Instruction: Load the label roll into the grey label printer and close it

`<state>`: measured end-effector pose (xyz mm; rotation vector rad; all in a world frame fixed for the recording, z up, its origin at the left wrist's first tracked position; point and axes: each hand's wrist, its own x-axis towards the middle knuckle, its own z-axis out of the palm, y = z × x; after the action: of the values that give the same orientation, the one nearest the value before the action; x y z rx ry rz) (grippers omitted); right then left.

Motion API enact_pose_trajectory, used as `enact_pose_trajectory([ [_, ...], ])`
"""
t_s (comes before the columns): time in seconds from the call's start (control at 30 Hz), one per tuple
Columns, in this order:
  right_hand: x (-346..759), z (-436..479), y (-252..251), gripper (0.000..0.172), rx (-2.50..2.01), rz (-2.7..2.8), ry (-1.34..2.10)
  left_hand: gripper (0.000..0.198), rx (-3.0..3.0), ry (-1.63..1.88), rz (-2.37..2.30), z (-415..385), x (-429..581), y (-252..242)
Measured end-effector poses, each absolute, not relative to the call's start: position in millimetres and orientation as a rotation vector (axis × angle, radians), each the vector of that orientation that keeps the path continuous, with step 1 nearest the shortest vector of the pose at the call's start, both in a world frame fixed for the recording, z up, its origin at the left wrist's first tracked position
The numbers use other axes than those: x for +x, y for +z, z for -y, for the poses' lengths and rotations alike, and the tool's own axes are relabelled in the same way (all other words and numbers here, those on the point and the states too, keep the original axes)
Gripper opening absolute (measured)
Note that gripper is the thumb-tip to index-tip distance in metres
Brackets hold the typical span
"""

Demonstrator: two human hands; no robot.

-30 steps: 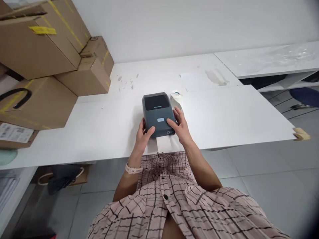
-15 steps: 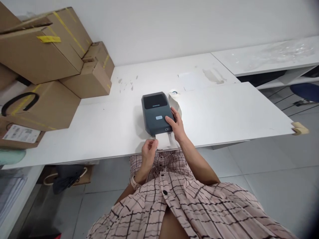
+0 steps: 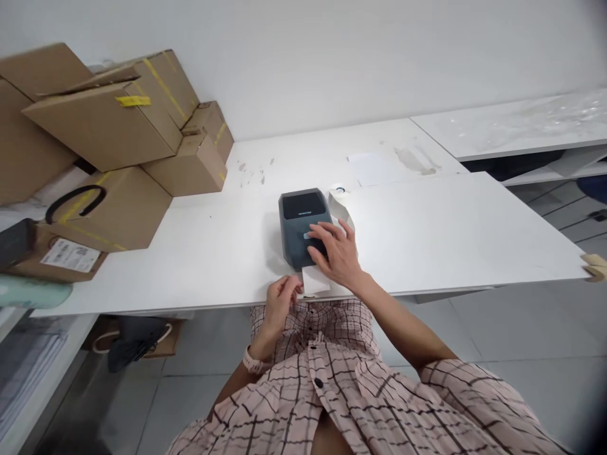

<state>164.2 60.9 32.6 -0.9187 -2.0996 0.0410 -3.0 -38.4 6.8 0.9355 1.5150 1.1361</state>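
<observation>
A dark blue-grey label printer (image 3: 294,237) sits on the white table near its front edge. From its front slot a white label (image 3: 315,281) sticks out toward me. My left hand (image 3: 281,302) has its fingers curled together right beside the label's left edge; whether they pinch anything is hidden. Over the printer's lower right part lies my right hand (image 3: 339,256), open with fingers spread, fingertips by the pale button (image 3: 308,236). Behind the printer, at its right, stands a roll of white label stock (image 3: 339,191), with a strip running along the printer's side.
Stacked cardboard boxes (image 3: 109,126) fill the table's left side against the wall. A mint-green cylinder (image 3: 35,292) lies at the left front corner. A thin white sheet (image 3: 367,167) is at the back. Tan corner padding (image 3: 595,266) covers the white table's (image 3: 441,234) right corner.
My right hand has moved from the printer's right side onto its top, its fingers now spread near the button. My left hand stays by the label. The whole view has shifted slightly.
</observation>
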Motion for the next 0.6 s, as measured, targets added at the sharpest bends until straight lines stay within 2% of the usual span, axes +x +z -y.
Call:
enact_pose_trajectory([
  [0.1,158.8,-57.1,36.0,0.032,-0.960,2.142,0.006,0.037,1.009,1.440,-1.713,25.9,-14.6,10.1],
  [0.2,163.8,-55.3,36.2,0.033,-0.972,2.062,0.178,0.053,1.081,1.520,-1.661,5.6,-13.9,13.7],
  [0.3,179.1,-53.4,35.0,0.042,-1.061,1.730,0.523,0.067,1.090,1.457,-1.553,-7.3,-6.0,16.4],
  [0.43,194.0,-58.1,44.1,0.054,-1.032,1.495,0.902,0.070,1.161,1.510,-1.505,-15.3,-3.4,30.9],
  [0.6,189.7,-111.1,75.2,0.069,-0.907,1.618,0.861,0.064,1.278,1.668,-1.378,-60.5,-20.5,67.7],
])
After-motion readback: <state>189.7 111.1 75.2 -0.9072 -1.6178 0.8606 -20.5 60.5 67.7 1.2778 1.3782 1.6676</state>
